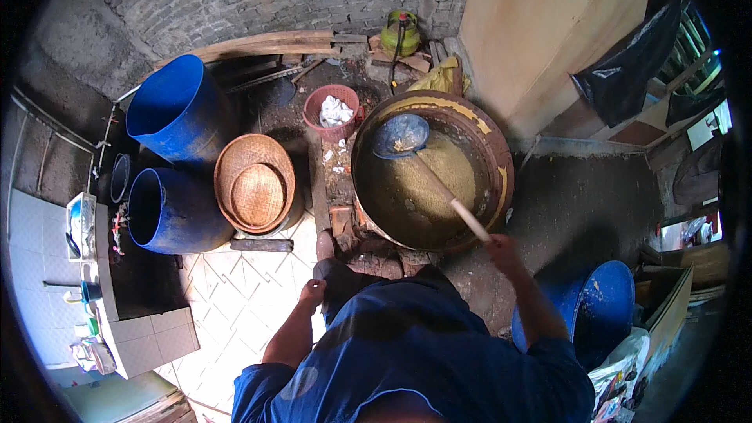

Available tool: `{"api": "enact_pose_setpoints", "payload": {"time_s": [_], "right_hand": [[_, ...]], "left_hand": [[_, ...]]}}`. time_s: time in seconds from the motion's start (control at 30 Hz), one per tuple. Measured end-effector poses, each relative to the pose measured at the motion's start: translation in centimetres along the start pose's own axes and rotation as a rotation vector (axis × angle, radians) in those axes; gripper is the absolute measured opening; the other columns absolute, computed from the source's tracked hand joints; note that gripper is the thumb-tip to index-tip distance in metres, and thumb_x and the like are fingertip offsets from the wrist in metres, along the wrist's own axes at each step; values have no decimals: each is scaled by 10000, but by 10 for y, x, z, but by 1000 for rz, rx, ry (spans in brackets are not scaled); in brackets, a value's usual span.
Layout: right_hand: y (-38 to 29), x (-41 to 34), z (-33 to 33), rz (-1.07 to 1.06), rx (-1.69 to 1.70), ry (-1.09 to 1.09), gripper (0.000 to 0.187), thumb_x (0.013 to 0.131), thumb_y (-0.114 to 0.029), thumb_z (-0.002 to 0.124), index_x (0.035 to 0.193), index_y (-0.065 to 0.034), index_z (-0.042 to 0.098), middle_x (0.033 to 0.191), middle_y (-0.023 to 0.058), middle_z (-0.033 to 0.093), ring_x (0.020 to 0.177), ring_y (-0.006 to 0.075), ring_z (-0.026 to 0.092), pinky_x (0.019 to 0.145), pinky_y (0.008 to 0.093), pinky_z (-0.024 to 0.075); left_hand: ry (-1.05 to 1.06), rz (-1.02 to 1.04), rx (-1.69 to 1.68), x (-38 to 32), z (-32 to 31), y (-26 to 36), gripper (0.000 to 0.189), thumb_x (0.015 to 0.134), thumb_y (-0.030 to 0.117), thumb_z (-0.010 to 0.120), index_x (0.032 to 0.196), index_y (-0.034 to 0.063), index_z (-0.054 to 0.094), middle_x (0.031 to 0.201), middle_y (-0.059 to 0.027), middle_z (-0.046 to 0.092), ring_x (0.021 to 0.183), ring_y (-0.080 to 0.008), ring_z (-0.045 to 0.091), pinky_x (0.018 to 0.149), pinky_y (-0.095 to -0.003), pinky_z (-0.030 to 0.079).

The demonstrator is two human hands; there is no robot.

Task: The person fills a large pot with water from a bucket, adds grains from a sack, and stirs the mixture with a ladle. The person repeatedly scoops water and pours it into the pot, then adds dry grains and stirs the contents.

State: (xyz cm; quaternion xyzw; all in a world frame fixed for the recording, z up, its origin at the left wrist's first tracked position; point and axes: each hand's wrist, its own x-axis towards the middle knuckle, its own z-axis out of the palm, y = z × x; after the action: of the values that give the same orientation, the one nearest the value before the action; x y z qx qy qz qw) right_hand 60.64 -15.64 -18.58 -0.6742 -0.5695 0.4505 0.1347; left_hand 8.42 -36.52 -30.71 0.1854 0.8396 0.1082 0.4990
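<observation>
My right hand [505,257] grips the end of a long wooden handle [452,202]. At its far end is a round, wide scoop [402,134], with a few pale bits in its bowl. The scoop is over the far left part of a large round pan [506,188]. A mound of pale yellow grains or beans [446,167] lies in the pan, surrounded by murky liquid [385,200]. Beside my left knee, my left hand [313,292] has its fingers curled. A tiny white spot shows there, too small to identify.
Left of the pan stand two blue plastic drums [205,111] and stacked woven bamboo trays [258,194]. A pink basket [317,120] holding white cloth and a green gas cylinder [399,35] are beyond. Another blue drum [605,311] stands right of me. Bricks [342,222] lie by the pan's base.
</observation>
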Motion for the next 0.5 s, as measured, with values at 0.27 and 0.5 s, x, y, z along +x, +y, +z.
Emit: {"api": "enact_pose_setpoints", "payload": {"time_s": [0.27,0.5], "right_hand": [[-48,-55,-168,-135,-701,256,300,829,-225,696,1094,-87,715,872,164,721,789,270,707,722,372,533],[-108,-70,-237,132,-1107,260,315,861,-290,654,1160,-204,708,1071,137,698,996,336,666,886,451,529]], "left_hand": [[-17,-6,45,11,3,-6,469,882,496,632,1144,107,635,1084,-156,680,1010,-300,649,861,-418,505],[9,41,88,11,5,-7,462,891,488,622,1117,86,635,1070,-169,682,1005,-318,651,858,-423,500]]}}
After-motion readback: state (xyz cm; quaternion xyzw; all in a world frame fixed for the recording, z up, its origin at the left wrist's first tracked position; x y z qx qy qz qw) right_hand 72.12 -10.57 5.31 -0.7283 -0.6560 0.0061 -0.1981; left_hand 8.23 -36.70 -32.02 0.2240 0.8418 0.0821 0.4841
